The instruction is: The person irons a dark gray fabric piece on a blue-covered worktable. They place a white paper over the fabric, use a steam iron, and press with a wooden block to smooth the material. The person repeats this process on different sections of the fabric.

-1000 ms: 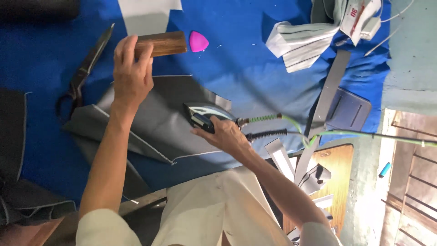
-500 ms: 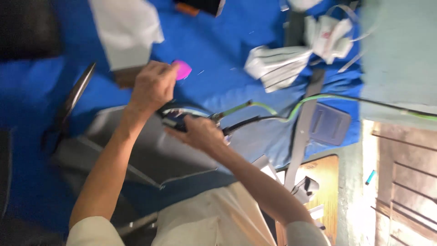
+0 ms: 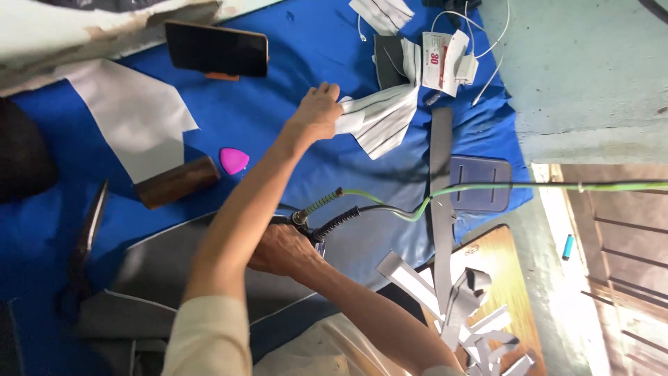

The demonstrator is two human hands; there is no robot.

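Note:
My right hand grips the handle of an electric iron that rests on a dark grey fabric panel spread over the blue cloth-covered table. My left arm crosses over it. My left hand is stretched to the far side, its fingers closed on the edge of a folded grey and white fabric piece. A wooden block and a pink triangular chalk lie apart from both hands.
A dark phone leans at the far edge beside a white cut sheet. Black scissors lie at left. The iron's green and black cord runs right over a grey strip and grey pad. Fabric scraps cover a wooden board.
My left hand let go of the wooden block and reached across to the folded fabric piece. My right hand stayed on the iron. The view shifted toward the far side.

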